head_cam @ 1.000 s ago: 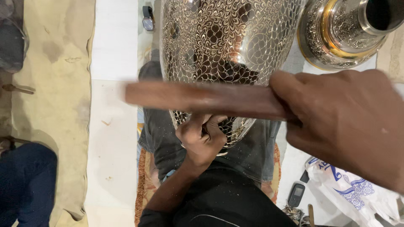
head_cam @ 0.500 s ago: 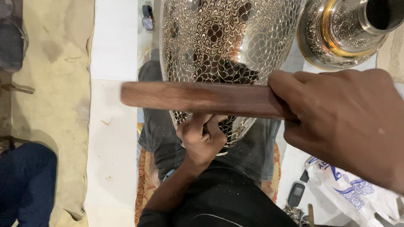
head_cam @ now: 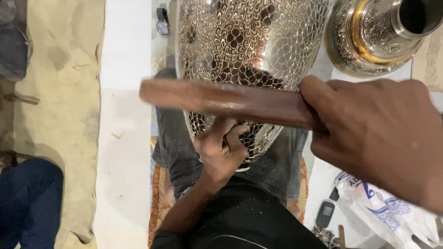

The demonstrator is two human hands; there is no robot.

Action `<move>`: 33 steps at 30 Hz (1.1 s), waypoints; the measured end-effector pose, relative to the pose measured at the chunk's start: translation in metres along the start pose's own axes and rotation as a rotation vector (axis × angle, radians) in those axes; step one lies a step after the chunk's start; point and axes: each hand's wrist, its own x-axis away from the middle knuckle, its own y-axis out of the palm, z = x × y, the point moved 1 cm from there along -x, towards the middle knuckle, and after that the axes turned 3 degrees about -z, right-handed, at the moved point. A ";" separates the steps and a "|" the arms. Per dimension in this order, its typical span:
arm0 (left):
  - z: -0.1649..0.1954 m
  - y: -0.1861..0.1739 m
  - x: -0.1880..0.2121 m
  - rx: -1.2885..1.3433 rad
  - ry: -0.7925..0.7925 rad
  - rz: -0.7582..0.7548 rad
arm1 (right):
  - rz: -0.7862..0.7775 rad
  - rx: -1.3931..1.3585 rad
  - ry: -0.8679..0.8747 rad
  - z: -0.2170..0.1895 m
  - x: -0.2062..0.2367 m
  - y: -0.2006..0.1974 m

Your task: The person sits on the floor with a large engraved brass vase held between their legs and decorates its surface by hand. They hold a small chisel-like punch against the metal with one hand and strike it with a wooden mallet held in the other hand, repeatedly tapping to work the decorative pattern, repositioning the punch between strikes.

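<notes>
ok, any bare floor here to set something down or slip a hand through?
Free: the white floor strip between the beige cloth and the person's leg. Crowded: the lap, where the left hand presses the engraved vase and the right hand holds the wooden stick; also lower right, with plastic bag and phone.

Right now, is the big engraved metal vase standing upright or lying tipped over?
Tipped: the engraved silver metal vase lies across the person's lap, left hand against its lower end, right hand holding a brown wooden stick over it.

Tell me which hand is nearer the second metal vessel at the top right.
Right. The right hand, gripping the wooden stick, sits just below the second metal vessel. The left hand is further off, pressed against the large engraved vase on the lap.
</notes>
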 end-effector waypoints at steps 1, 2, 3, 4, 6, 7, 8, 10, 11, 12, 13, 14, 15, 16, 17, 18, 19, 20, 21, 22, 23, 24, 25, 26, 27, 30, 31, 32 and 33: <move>-0.001 0.000 0.000 -0.058 -0.005 0.007 | 0.011 0.016 -0.002 0.001 0.001 0.000; -0.001 0.001 0.000 -0.005 0.003 0.005 | 0.179 -0.087 -0.073 0.002 -0.001 -0.001; -0.001 0.001 0.001 0.049 0.004 0.002 | 0.340 -0.192 -0.143 0.002 0.000 -0.003; -0.002 0.002 0.000 0.107 0.012 -0.001 | 0.323 -0.212 -0.148 0.004 -0.001 -0.003; -0.002 0.002 -0.001 0.027 0.029 -0.031 | 0.290 -0.248 -0.169 0.005 -0.001 -0.002; -0.002 0.003 -0.001 -0.013 0.041 -0.046 | 0.175 -0.161 -0.109 0.007 -0.002 0.000; -0.002 0.003 -0.001 -0.017 0.031 -0.028 | 0.071 -0.075 -0.045 0.006 -0.001 0.002; -0.001 0.006 -0.002 -0.026 -0.007 -0.001 | 0.072 -0.136 -0.037 0.008 -0.001 0.005; 0.001 0.007 -0.001 -0.014 -0.009 -0.010 | 0.174 -0.282 -0.089 0.010 -0.001 0.006; 0.001 0.008 -0.002 0.001 -0.003 -0.014 | 0.286 -0.424 -0.138 0.012 -0.001 0.005; 0.002 0.010 -0.003 0.012 0.004 -0.014 | 0.153 -0.233 -0.089 0.014 -0.002 0.007; 0.003 0.011 -0.003 0.000 0.004 -0.018 | 0.023 -0.043 -0.038 0.017 -0.001 0.008; 0.003 0.011 -0.003 -0.014 0.014 -0.022 | 0.037 -0.044 -0.042 0.019 -0.002 0.009; 0.003 0.012 -0.004 -0.027 0.024 -0.026 | 0.050 -0.046 -0.047 0.020 -0.003 0.008; 0.003 0.012 -0.005 -0.004 0.029 -0.033 | 0.185 -0.236 -0.119 0.020 -0.004 0.007; 0.004 0.013 -0.004 0.022 0.028 -0.041 | 0.316 -0.427 -0.185 0.020 -0.004 0.006; 0.003 0.013 -0.004 0.051 0.032 -0.048 | 0.173 -0.243 -0.130 0.021 -0.005 0.007; 0.003 0.014 -0.004 0.033 0.031 -0.059 | 0.035 -0.058 -0.074 0.021 -0.006 0.008; 0.002 0.016 -0.004 0.013 0.033 -0.068 | -0.098 0.126 -0.015 0.022 -0.007 0.010; 0.001 0.017 -0.004 -0.010 0.037 -0.077 | -0.029 0.002 -0.032 0.023 -0.008 0.010; -0.001 0.018 -0.004 -0.003 0.035 -0.068 | 0.037 -0.123 -0.048 0.024 -0.008 0.010; -0.001 0.019 -0.004 0.004 0.028 -0.061 | 0.098 -0.248 -0.063 0.025 -0.009 0.011; -0.002 0.020 -0.003 0.016 0.022 -0.055 | 0.042 -0.140 -0.061 0.026 -0.009 0.013; -0.004 0.022 -0.005 0.023 0.033 -0.077 | -0.010 -0.029 -0.059 0.028 -0.009 0.015; -0.005 0.024 -0.007 0.028 0.045 -0.095 | -0.060 0.083 -0.060 0.032 -0.009 0.017; -0.002 0.025 -0.008 0.012 0.043 -0.086 | 0.169 -0.316 -0.134 0.037 -0.011 0.023; 0.001 0.024 -0.006 0.007 0.028 -0.079 | 0.077 -0.189 -0.101 0.038 -0.011 0.026; 0.002 0.025 -0.007 0.002 0.037 -0.092 | -0.008 -0.056 -0.065 0.041 -0.011 0.028; 0.004 0.026 -0.008 -0.005 0.048 -0.100 | -0.087 0.078 -0.031 0.043 -0.011 0.030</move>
